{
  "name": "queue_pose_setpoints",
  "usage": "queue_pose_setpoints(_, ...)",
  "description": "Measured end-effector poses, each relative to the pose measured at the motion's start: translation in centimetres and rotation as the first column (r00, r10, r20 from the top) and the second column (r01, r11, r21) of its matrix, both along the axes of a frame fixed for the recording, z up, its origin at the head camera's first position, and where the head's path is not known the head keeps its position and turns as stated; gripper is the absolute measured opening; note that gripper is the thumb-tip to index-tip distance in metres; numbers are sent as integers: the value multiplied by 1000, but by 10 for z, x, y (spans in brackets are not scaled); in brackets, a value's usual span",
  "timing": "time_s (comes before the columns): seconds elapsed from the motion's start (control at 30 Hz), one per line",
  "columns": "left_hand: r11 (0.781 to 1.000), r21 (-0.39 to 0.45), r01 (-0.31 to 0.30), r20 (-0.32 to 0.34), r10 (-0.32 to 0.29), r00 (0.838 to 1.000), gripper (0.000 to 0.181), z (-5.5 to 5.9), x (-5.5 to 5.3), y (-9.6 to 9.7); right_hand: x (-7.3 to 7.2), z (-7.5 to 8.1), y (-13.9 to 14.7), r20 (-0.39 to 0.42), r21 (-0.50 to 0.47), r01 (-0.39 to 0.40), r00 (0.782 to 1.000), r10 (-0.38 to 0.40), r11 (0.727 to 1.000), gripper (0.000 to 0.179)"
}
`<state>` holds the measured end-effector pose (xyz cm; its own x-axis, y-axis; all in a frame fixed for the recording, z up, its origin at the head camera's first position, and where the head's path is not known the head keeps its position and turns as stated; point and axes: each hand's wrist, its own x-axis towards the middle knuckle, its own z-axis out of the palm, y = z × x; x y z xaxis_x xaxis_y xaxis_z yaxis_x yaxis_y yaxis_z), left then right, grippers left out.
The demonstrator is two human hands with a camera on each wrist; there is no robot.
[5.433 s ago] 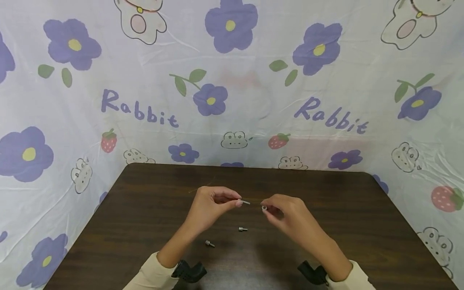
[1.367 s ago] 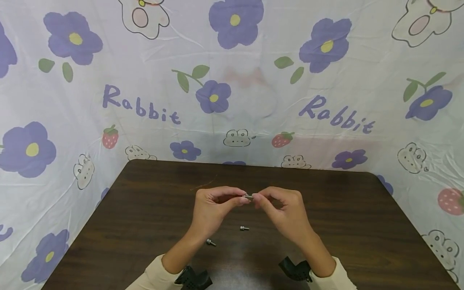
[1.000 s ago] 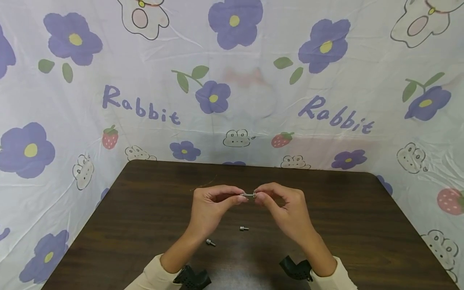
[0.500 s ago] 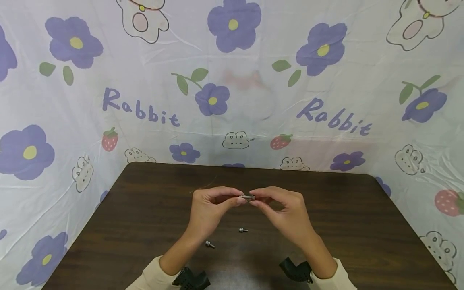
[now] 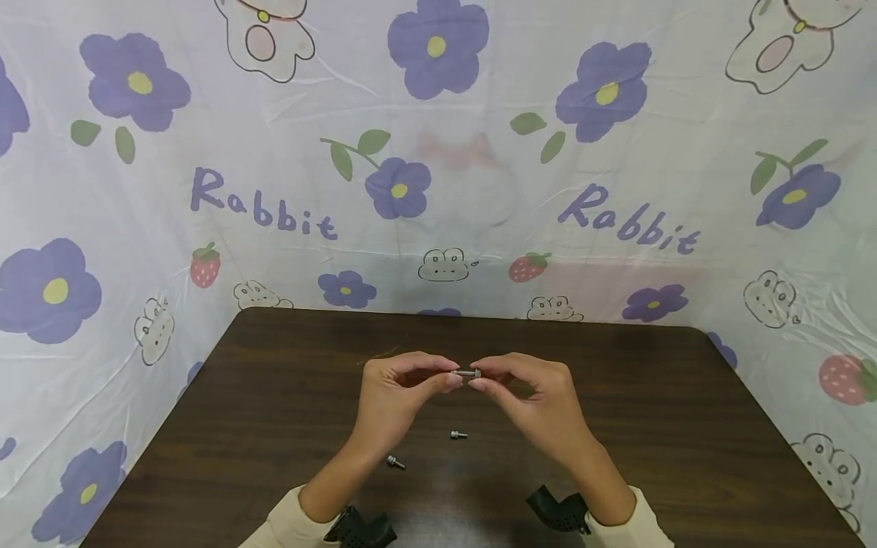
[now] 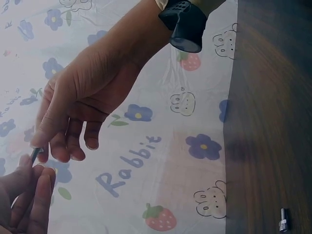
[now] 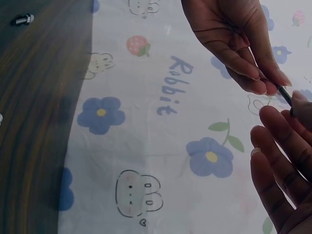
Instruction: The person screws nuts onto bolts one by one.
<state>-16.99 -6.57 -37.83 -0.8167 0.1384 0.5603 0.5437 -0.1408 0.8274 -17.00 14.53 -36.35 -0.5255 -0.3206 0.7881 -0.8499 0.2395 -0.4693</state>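
Note:
Above the table, my left hand [image 5: 397, 399] pinches a slim silver bolt [image 5: 466, 373] between thumb and fingers, its shaft pointing right. At the shaft's right end, the thumb and index finger of my right hand [image 5: 537, 399] pinch a small metal nut [image 5: 477, 373]. How far the nut sits on the thread cannot be made out. In the left wrist view the bolt [image 6: 35, 155] bridges the two hands. The right wrist view shows the dark threaded shaft [image 7: 284, 95] between the fingertips, with the nut mostly hidden.
Two short silver bolts lie on the dark wooden table [image 5: 274, 426]: one bolt [image 5: 459, 434] below the hands, another bolt [image 5: 396, 462] nearer the left forearm. A patterned cloth [image 5: 479, 183] hangs behind and beside the table. Black camera mounts [image 5: 558, 510] sit at both wrists.
Earliest, the hands were apart, the bolt in the left and the nut in the right. They came together at the bolt's end. Since then the right fingers have shifted slightly around the nut.

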Motion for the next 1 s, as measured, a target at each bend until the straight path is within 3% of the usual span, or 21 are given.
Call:
queue_pose_setpoints(0.27,1000,-7,7,-27,-7,1000,10,0,1,1,2,-2,-1,43,3,-2,999,2,1000,9)
queue_pose_setpoints(0.67,999,-26,-27,-38,26,999,10,2,1,2,2,-1,-1,60,9,49,997,-49,999,26)
queue_pose_setpoints(0.83,998,-33,-54,-32,53,998,10,3,1,0,2,0,0,105,16,82,991,-83,997,14)
queue_pose_setpoints(1.0,998,-21,-55,-45,54,998,10,3,0,-1,1,1,0,59,35,62,996,-64,997,42)
